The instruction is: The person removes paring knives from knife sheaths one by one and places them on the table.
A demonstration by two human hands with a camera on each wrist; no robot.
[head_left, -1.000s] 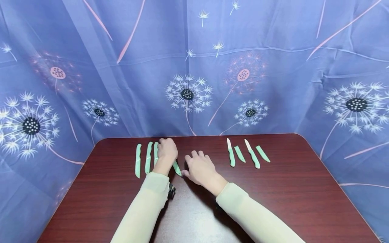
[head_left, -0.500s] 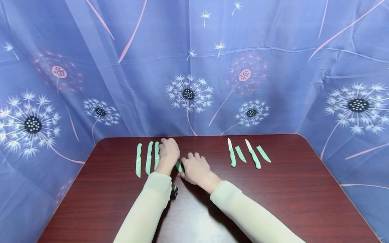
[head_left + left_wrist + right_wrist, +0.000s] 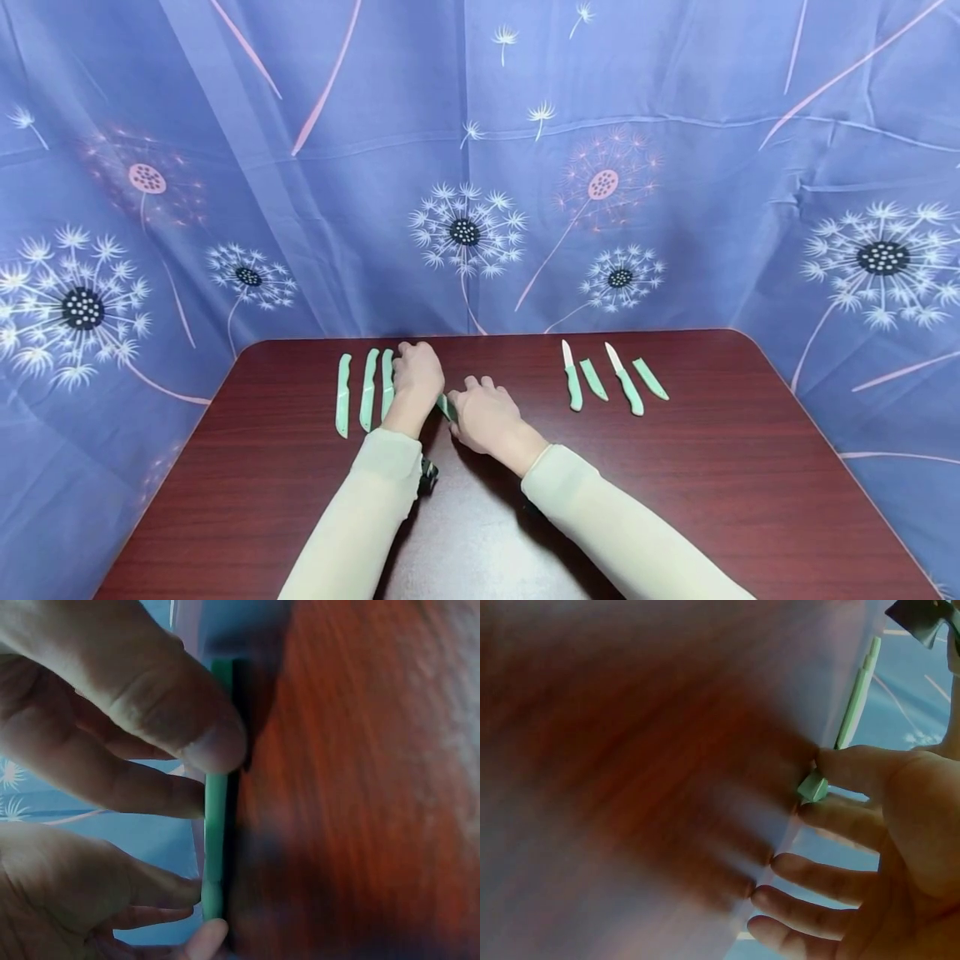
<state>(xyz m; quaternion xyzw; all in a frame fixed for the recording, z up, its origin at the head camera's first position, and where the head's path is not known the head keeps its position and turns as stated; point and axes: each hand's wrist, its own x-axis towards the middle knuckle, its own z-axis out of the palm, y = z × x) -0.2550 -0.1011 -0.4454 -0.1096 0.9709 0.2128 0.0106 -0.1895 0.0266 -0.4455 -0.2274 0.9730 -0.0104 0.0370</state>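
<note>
Both hands are busy with one long green piece (image 3: pixel 214 832), low over the far part of the brown counter (image 3: pixel 225 500). The left hand (image 3: pixel 417 387) pinches it with the thumb and a finger. The right hand (image 3: pixel 486 415) pinches one end between its thumb and first finger, and its other fingers stick out. The hands hide a lot, so I can't tell if the piece is a knife with its cover on.

By the left hand, three green knives lie in a row with covers on: the end knife (image 3: pixel 342 396), the middle knife (image 3: pixel 367 390) and the close knife (image 3: pixel 387 377). The left hand and wrist block some of the close one.

Over past the right hand, a bare knife (image 3: pixel 571 379) lies next to its small green cover (image 3: pixel 593 381). Then comes another bare knife (image 3: pixel 624 381) and another cover (image 3: pixel 650 379). Both white blades point at the blue cloth (image 3: pixel 337 208), which has big puffy dandelions on it. The person's sleeves (image 3: pixel 637 533) are pale.
</note>
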